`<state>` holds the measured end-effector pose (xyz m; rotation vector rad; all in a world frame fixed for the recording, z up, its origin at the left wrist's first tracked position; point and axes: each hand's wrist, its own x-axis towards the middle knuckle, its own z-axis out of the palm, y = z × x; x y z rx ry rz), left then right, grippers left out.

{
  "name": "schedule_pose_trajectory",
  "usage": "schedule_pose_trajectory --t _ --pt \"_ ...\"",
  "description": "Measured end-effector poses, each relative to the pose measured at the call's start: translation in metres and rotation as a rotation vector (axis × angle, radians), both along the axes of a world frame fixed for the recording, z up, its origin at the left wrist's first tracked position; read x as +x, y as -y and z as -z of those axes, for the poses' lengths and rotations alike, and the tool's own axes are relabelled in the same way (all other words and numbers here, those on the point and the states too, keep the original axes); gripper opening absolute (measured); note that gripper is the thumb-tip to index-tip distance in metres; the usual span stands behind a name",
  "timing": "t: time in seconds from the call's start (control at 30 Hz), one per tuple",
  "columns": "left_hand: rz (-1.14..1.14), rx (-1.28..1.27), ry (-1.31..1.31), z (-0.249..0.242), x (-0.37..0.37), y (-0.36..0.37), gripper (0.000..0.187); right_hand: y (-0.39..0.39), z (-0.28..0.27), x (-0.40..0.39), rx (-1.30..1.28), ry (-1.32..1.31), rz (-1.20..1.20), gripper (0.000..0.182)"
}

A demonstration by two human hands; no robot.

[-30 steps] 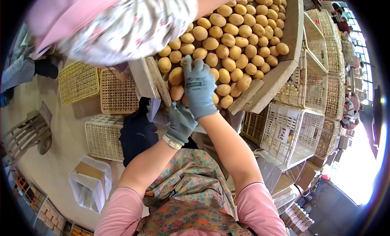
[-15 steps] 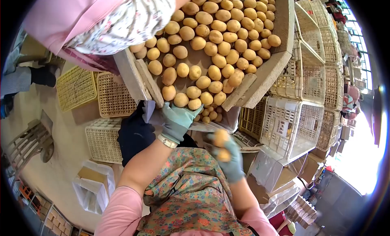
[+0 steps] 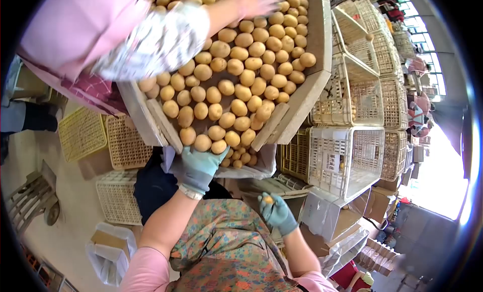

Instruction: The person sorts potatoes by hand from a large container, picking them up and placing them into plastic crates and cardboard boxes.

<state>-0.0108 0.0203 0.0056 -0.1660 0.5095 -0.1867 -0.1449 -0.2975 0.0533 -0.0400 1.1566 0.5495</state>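
Observation:
Yellow-brown potatoes [image 3: 235, 67] cover a wooden-sided sorting tray [image 3: 308, 98] that narrows toward me. At its front lip, my left hand [image 3: 197, 169], in a blue-grey glove, lies open with spread fingers against the nearest potatoes; the fingertips are partly hidden. Below the lip, more small potatoes [image 3: 241, 157] sit in a box lined with clear plastic [image 3: 264, 166]. My right hand [image 3: 279, 215], gloved the same way, is away from the tray at the lower right. It is closed around a small potato [image 3: 268, 199], mostly covered by the fingers.
At the left, another person's bare hand [image 3: 259, 3] reaches over the far potatoes. Stacked plastic crates [image 3: 329, 156] stand along the right side. Yellow crates [image 3: 83, 133], a lined carton [image 3: 111, 252] and a wooden cart [image 3: 32, 196] are on the left floor.
My right hand has moved down and shows one potato where two showed before. The view has shifted, and the other person's arm now reaches across the tray. My left hand stays at the lip.

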Motion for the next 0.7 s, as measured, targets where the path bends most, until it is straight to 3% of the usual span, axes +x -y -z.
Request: schedule_pose_trajectory --t 0.03,0.1,0.2,0.3,0.33,0.37,0.47,0.5,0.53,0.57,0.63,0.7 --pt "0.002 -0.005 0.010 0.005 -0.003 -0.001 0.072 0.001 0.010 0.026 0.101 0.054 -0.008 0.023" --pt "0.006 -0.016 0.030 0.013 -0.009 -0.003 0.070 0.051 0.015 0.109 -0.161 0.561 -0.135 0.021" --pt "-0.006 -0.034 0.020 0.006 -0.005 -0.001 0.068 0.146 -0.053 0.277 -0.434 0.912 -0.011 0.022" --pt "-0.018 -0.043 -0.011 0.005 -0.003 0.002 0.068 0.157 -0.128 0.350 -0.770 1.118 0.102 0.038" --pt "-0.015 -0.042 -0.021 0.003 -0.004 -0.001 0.068 0.115 -0.144 0.332 -0.849 1.246 0.110 0.038" --pt "-0.011 -0.048 -0.029 0.002 -0.006 0.000 0.068 0.049 -0.159 0.303 -1.131 1.294 -0.189 0.033" --pt "-0.011 0.002 -0.008 0.001 -0.004 0.000 0.069 -0.157 -0.105 0.200 -1.609 1.385 -1.065 0.032" --pt "-0.110 -0.067 0.055 0.038 -0.008 0.012 0.067 -0.200 -0.087 0.187 -1.504 1.521 -1.135 0.043" --pt "-0.208 -0.139 0.114 0.066 -0.013 0.023 0.065 -0.232 -0.040 0.186 -1.754 1.833 -1.155 0.047" --pt "-0.256 -0.169 0.135 0.072 -0.020 0.022 0.064 -0.256 -0.033 0.190 -2.022 2.056 -1.241 0.051" --pt "-0.238 -0.104 0.077 0.054 -0.025 0.012 0.062 -0.252 -0.008 0.194 -2.032 2.099 -1.538 0.061" --pt "-0.174 -0.025 -0.003 0.027 -0.019 0.003 0.061 -0.215 -0.005 0.183 -2.055 1.991 -1.584 0.060"
